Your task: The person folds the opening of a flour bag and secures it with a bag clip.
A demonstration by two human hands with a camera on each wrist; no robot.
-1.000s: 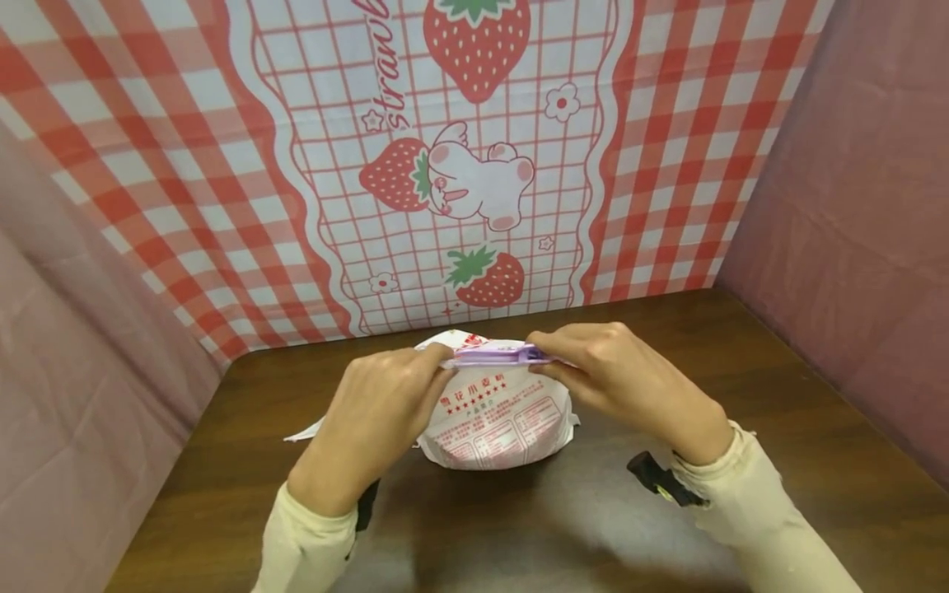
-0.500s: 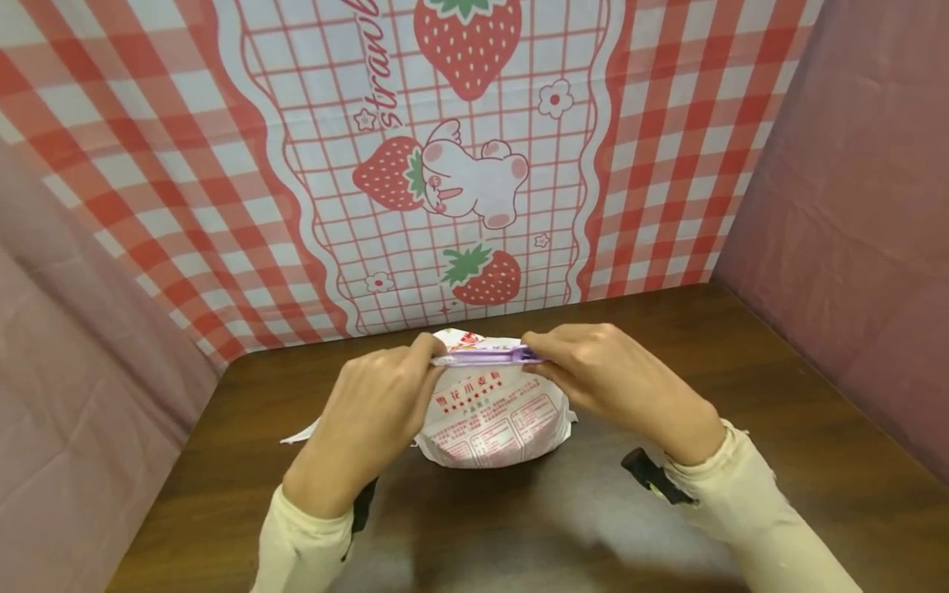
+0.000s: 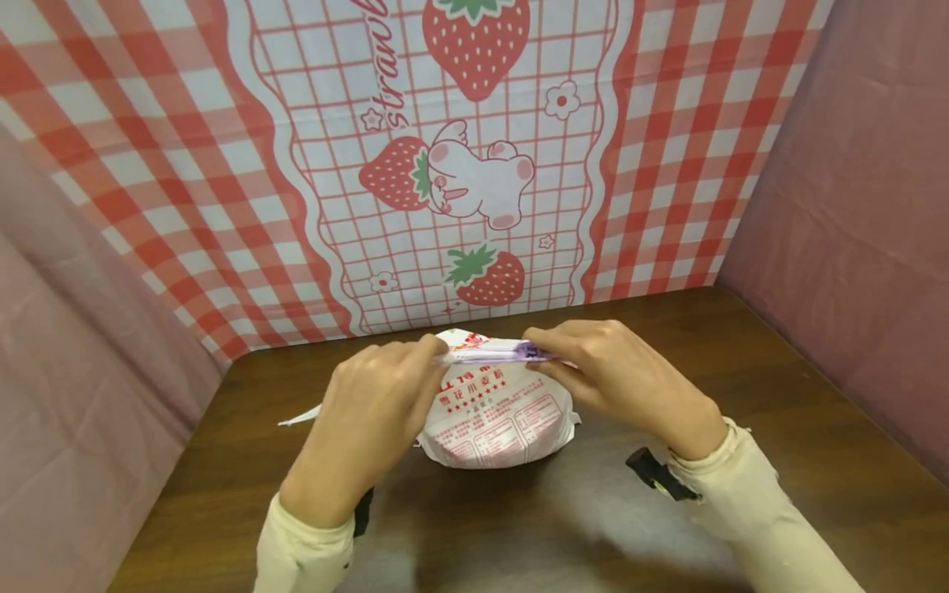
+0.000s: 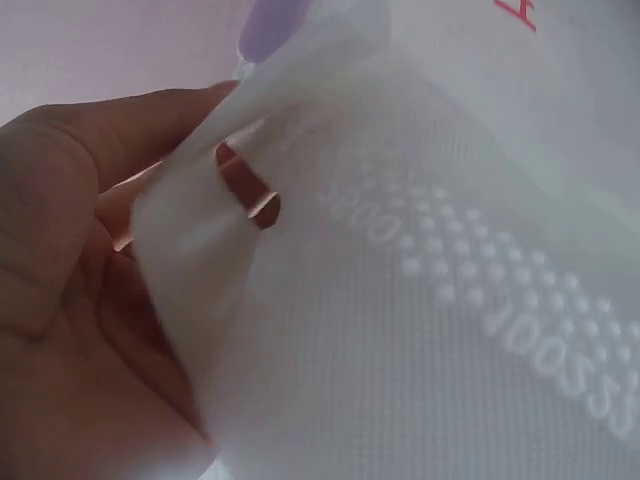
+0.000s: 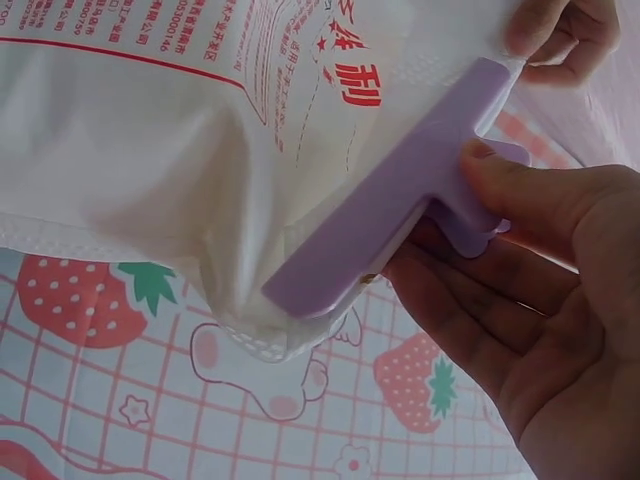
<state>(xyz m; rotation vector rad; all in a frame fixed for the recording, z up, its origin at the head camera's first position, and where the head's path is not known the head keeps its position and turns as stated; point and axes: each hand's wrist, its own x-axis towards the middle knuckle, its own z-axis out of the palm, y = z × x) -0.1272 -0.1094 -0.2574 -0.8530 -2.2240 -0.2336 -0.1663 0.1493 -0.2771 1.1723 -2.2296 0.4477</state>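
Note:
A white flour bag point(image 3: 498, 420) with red print stands at the middle of the table in the head view. Across its folded top lies a purple bag clip point(image 5: 400, 195), long and flat with a handle. My right hand point(image 3: 619, 375) pinches that handle between thumb and fingers. At the other end of the top edge, my left hand point(image 3: 381, 403) pinches the bag's corner. In the left wrist view, the thumb and fingers hold white bag material point(image 4: 400, 330) with a slot cut through it. The clip's end shows just above.
The brown wooden table point(image 3: 245, 461) reaches back to a red-and-white checked strawberry cloth point(image 3: 474, 165). Pink cloth hangs at the left point(image 3: 81, 346) and right point(image 3: 845, 231). A white pointed flap point(image 3: 300, 417) sticks out left of the left wrist.
Both hands keep their grip near the bag's top. Slightly more red print shows below the folded edge, and the white flap at the left has risen a little.

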